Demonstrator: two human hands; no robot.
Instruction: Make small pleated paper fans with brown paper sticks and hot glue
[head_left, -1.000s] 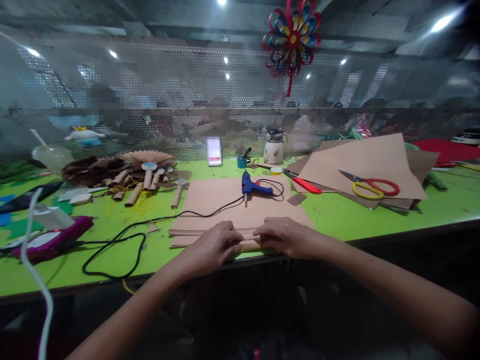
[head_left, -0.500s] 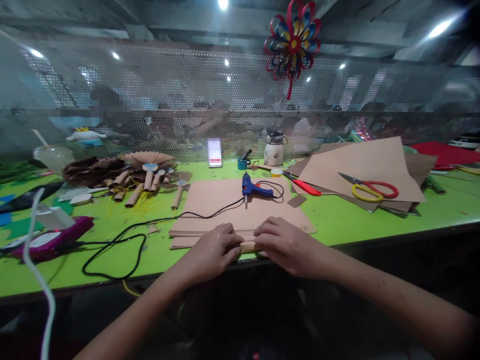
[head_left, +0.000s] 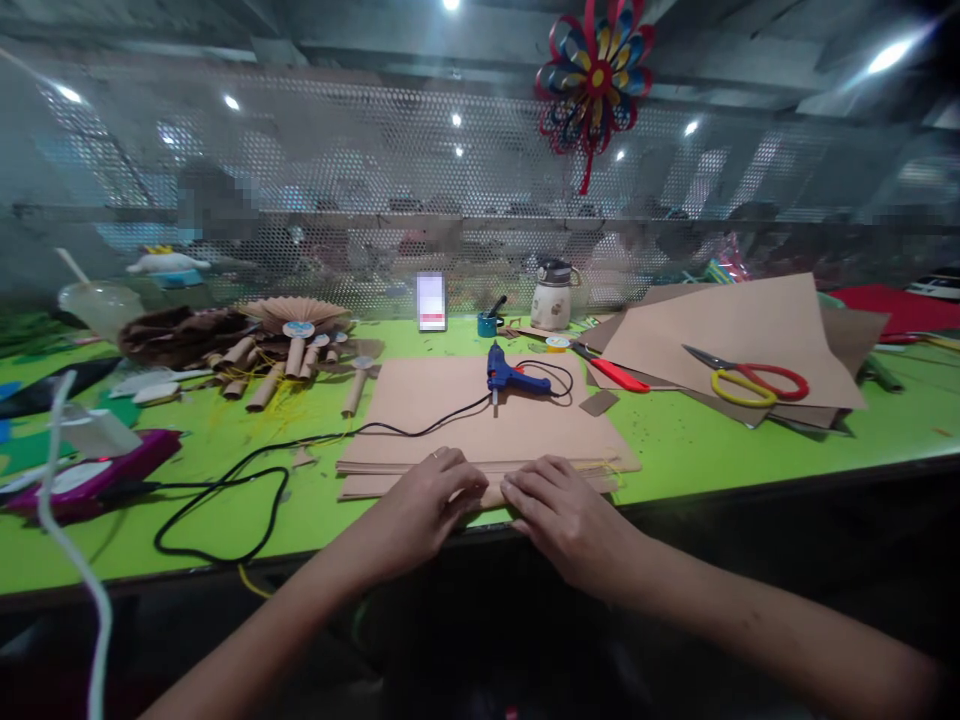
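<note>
At the table's front edge, my left hand (head_left: 427,510) and my right hand (head_left: 566,520) are side by side with fingers curled onto a brown paper roll (head_left: 492,496). Most of the roll is hidden under my fingers; a short piece shows between them. Right behind my hands lies a stack of brown paper sheets (head_left: 409,395), its near edges layered. A blue hot glue gun (head_left: 517,376) rests on the stack, nozzle pointing away from me, its black cord running left. Thin yellow strands (head_left: 611,466) lie near the stack's right front corner.
Scissors (head_left: 750,380) lie on more brown paper (head_left: 720,325) at the right, beside a red-handled cutter (head_left: 619,376). Paper tubes and fans (head_left: 296,350) are heaped at the left. A purple power strip (head_left: 142,465), phone (head_left: 431,302) and flask (head_left: 553,300) also stand on the green table.
My right hand has drawn slightly nearer to me, its fingers more curled on the roll. My left hand has barely moved. The yellow strands at the stack's corner now show.
</note>
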